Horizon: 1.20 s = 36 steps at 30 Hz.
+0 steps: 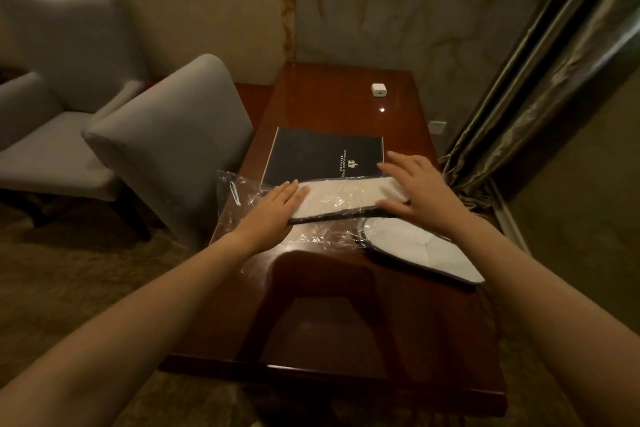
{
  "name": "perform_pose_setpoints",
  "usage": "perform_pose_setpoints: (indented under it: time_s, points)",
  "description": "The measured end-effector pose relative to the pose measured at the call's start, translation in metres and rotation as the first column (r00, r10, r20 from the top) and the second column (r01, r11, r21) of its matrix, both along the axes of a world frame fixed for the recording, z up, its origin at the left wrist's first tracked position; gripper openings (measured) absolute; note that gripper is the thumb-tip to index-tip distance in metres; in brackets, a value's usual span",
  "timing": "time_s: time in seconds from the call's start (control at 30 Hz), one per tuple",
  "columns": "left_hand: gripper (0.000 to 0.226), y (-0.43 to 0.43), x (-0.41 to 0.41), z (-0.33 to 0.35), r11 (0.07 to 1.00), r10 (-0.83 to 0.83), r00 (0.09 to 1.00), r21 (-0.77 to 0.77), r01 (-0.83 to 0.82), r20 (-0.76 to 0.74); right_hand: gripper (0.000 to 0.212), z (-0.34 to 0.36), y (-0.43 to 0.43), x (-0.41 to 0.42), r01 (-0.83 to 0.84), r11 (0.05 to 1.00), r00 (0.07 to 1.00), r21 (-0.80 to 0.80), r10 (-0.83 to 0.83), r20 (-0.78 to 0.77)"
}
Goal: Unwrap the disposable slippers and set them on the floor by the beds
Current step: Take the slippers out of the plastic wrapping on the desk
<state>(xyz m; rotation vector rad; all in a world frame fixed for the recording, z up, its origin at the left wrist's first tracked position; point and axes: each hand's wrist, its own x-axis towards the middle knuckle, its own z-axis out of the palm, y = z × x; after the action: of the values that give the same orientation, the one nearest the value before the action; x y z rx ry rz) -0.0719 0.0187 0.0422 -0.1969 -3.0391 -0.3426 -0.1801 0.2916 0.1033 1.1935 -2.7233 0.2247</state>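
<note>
A flat white slipper with a dark rim (343,198) lies across the dark wooden table (346,315), partly over a black folder. My left hand (273,210) rests flat on the slipper's left end, fingers straight. My right hand (420,189) lies with spread fingers over its right end. A second white slipper (419,250) lies on the table nearer to me, under my right forearm. Crumpled clear plastic wrap (235,198) spreads beneath and to the left of the first slipper, hanging over the table's left edge.
A black folder with a light logo (322,152) sits behind the slippers. A small white cube (379,90) stands at the table's far end. Two grey upholstered chairs (173,135) stand to the left. Heavy curtains (540,87) hang on the right.
</note>
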Motion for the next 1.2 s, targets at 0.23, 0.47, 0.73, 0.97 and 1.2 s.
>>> perform_pose_setpoints:
  time_s: [0.23, 0.47, 0.73, 0.97, 1.2]
  points:
    - [0.068, -0.005, -0.003, 0.004, 0.997, -0.008, 0.995, 0.071, 0.001, 0.095, 0.047, -0.013, -0.013, 0.009, -0.126, 0.985, 0.991, 0.122, 0.129, -0.018]
    - [0.067, -0.027, 0.008, -0.016, 0.991, 0.058, 0.973, 0.101, -0.082, 0.225, 0.047, -0.001, 0.015, 0.001, -0.061, 0.984, 0.998, 0.170, 0.059, 0.017]
    - [0.087, -0.032, 0.023, -0.065, 0.994, 0.042, 0.896, -0.113, 0.010, 0.442, 0.040, 0.008, 0.083, 0.007, 0.110, 0.987, 0.992, 0.116, -0.116, 0.043]
    - [0.114, 0.014, 0.007, -0.043, 0.973, 0.052, 0.911, -0.225, 0.045, 0.408, 0.043, -0.010, 0.111, 0.024, 0.280, 0.960, 0.955, 0.017, -0.280, 0.099]
    - [0.060, 0.180, -0.022, 0.014, -0.107, -0.123, 0.862, 0.857, -0.504, 0.492, 0.041, -0.050, 0.077, 0.049, 0.343, 0.928, 0.939, -0.144, -0.334, 0.082]
